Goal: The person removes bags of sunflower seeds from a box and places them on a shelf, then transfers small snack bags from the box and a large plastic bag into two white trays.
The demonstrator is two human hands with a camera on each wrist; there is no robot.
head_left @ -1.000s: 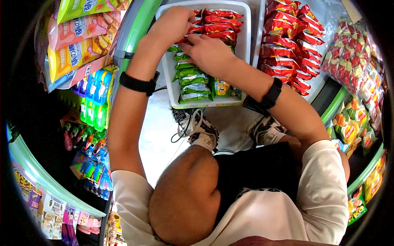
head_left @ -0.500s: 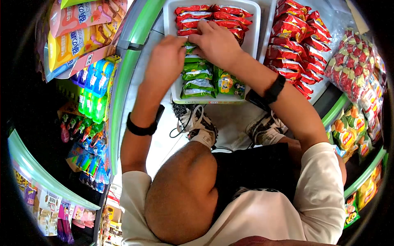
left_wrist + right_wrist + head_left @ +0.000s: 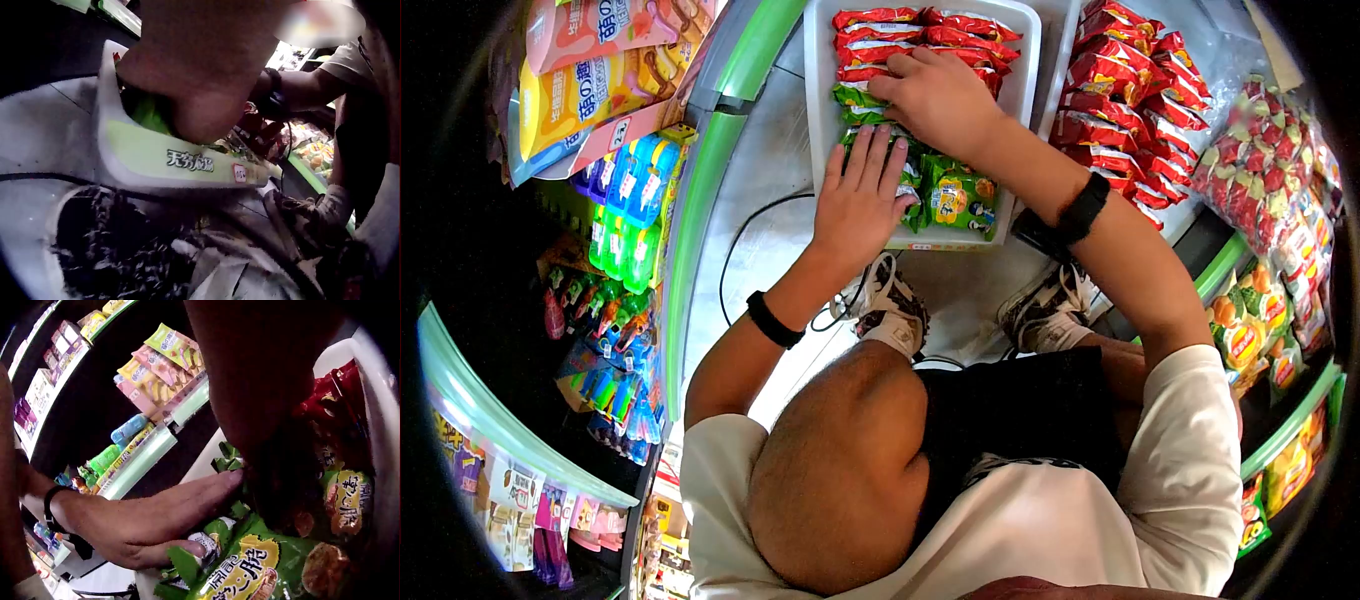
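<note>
A white tray on the floor holds two rows of small snack packets. Red packets stand on edge at its far end and green packets fill the near end. My left hand lies on the left green row, fingers straight and side by side. In the right wrist view those fingers rest along the packet tops. Bent over the border of red and green is my right hand, touching the packets; I cannot tell whether it pinches one, as its fingertips are hidden.
Another white tray of red packets stands to the right. Beyond it is a bulging clear bag of red and pale packets. Shelves with hanging goods line the left. A black cable crosses the floor by my shoes.
My left hand has come back from the red packets, lifted past the tray's left side, and come down flat on the near green ones. The right hand stays around the red-green border.
</note>
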